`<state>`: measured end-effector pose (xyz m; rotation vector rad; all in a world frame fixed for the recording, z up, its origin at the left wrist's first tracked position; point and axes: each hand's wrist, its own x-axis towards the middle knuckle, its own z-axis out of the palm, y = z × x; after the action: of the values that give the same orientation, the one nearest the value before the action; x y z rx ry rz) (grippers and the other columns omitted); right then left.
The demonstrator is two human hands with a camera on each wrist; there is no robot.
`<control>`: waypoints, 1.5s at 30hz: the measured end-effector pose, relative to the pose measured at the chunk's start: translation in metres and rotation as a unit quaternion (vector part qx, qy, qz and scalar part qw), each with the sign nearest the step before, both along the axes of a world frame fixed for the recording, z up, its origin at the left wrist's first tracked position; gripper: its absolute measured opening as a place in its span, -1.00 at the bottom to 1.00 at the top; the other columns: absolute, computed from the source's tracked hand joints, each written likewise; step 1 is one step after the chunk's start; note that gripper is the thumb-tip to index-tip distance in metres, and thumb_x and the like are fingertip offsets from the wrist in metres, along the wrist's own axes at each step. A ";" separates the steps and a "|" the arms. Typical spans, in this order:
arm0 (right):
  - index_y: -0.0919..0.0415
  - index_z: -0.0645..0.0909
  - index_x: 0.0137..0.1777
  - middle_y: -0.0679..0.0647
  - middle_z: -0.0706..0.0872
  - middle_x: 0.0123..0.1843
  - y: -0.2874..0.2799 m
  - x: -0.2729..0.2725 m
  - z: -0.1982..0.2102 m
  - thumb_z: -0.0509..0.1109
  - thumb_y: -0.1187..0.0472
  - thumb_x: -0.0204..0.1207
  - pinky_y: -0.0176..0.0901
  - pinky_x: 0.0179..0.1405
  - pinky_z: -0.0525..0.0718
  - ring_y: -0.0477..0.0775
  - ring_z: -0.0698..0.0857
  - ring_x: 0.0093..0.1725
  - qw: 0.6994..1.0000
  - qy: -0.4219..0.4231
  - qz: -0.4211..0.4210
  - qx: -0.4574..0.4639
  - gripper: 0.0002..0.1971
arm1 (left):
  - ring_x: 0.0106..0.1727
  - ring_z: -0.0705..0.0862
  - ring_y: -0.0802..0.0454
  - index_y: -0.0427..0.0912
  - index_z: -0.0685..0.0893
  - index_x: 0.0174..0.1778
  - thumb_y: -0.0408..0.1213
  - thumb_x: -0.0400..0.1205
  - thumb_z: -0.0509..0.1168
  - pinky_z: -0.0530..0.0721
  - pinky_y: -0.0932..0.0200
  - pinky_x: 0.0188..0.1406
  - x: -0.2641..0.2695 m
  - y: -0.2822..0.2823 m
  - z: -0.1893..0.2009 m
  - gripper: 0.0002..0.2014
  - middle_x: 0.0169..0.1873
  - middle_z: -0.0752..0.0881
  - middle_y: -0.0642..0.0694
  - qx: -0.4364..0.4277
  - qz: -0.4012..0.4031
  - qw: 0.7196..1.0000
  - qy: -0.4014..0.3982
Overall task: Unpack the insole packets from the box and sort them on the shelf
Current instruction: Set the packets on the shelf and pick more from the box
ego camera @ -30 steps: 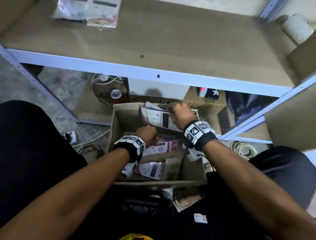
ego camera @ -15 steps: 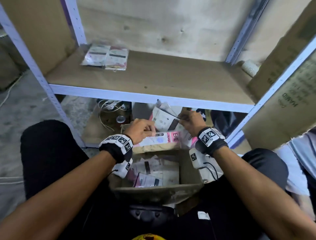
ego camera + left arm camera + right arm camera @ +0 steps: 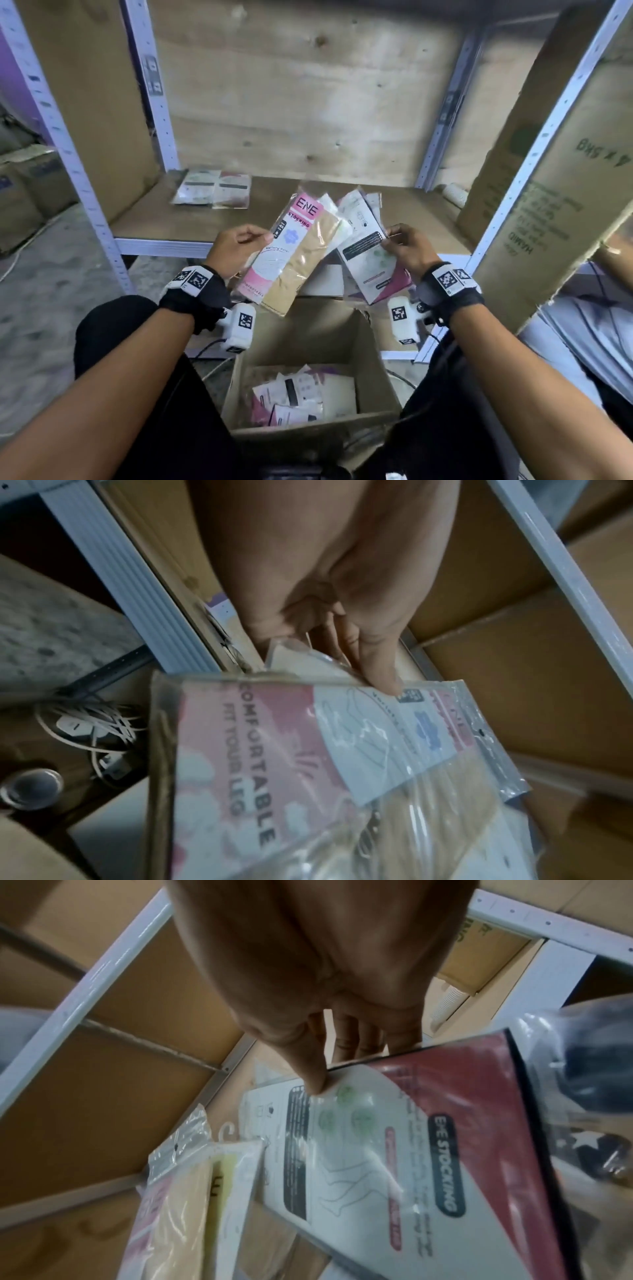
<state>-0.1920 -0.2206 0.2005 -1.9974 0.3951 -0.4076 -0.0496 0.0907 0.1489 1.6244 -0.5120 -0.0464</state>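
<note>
Left hand point(image 3: 236, 247) pinches a pink packet point(image 3: 291, 255); right hand point(image 3: 407, 248) pinches a white packet point(image 3: 368, 253), both above the box point(image 3: 308, 339), near the shelf point(image 3: 164, 219) holding two packets point(image 3: 213, 188) far left.

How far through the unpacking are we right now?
Early, by the look of it. Done: two packets lie at the back left of the shelf. In hand: the left hand holds a pink packet, the right hand a white packet. Left: more packets in the box.

Black wristbands point(image 3: 195, 294) with square-coded tags
</note>
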 end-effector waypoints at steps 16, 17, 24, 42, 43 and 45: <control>0.29 0.50 0.02 0.19 0.66 -0.21 0.028 0.096 0.017 0.28 0.50 0.62 -0.23 -0.50 0.64 0.10 0.64 -0.33 0.959 -0.060 0.015 0.278 -0.88 | 0.02 0.80 -0.15 -0.16 0.80 -0.18 -0.17 0.56 0.51 0.75 -0.15 0.13 0.099 -0.001 0.063 -0.87 0.02 0.83 -0.26 -0.120 0.139 0.972 0.148; 0.28 0.51 -0.04 0.20 0.66 -0.23 0.030 0.107 0.017 0.28 0.51 0.61 -0.24 -0.50 0.64 0.09 0.64 -0.34 0.958 -0.059 0.018 0.282 -0.86 | 0.06 0.79 -0.16 -0.16 0.79 -0.17 -0.18 0.56 0.50 0.72 -0.18 0.20 0.107 0.001 0.065 -0.88 0.06 0.81 -0.27 -0.121 0.150 0.969 0.153; 0.31 0.54 -0.12 0.23 0.59 -0.21 0.050 0.197 0.024 0.29 0.52 0.60 -0.11 -0.27 0.57 0.13 0.57 -0.32 0.949 -0.026 0.080 0.305 -0.86 | -0.07 0.81 -0.16 -0.30 0.67 0.29 -0.23 0.54 0.52 0.76 -0.38 -0.05 0.172 0.031 0.062 -0.57 0.12 0.79 -0.28 -0.141 0.205 0.947 0.203; 0.42 0.53 0.46 0.39 0.61 0.44 0.131 0.418 0.001 0.31 0.38 0.66 0.23 0.45 0.56 0.23 0.66 0.25 0.960 0.118 0.097 0.234 -0.62 | -0.09 0.82 -0.11 -0.26 0.72 -0.25 0.07 0.43 0.52 0.77 -0.06 0.04 0.340 0.100 0.024 -0.61 -0.06 0.84 -0.20 0.067 0.333 0.915 0.217; 0.42 0.56 0.42 0.39 0.64 0.40 0.132 0.428 -0.005 0.35 0.40 0.63 0.23 0.42 0.59 0.29 0.68 0.29 0.963 0.119 0.087 0.224 -0.63 | -0.15 0.81 -0.08 -0.26 0.72 -0.25 0.06 0.43 0.52 0.76 0.01 -0.05 0.344 0.100 0.025 -0.62 -0.09 0.84 -0.19 0.075 0.335 0.913 0.219; 0.44 0.67 0.28 0.37 0.75 0.23 0.133 0.448 -0.018 0.44 0.40 0.57 0.19 0.26 0.70 0.34 0.74 0.21 0.970 0.121 0.063 0.202 -0.71 | -0.26 0.78 -0.04 -0.26 0.77 -0.19 0.08 0.40 0.50 0.68 0.18 -0.23 0.355 0.101 0.023 -0.60 -0.13 0.83 -0.16 0.097 0.332 0.911 0.224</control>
<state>0.2560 -0.0872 0.1826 -1.6625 0.4595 0.0019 0.3050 0.1915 0.1718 1.8364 0.4234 0.0405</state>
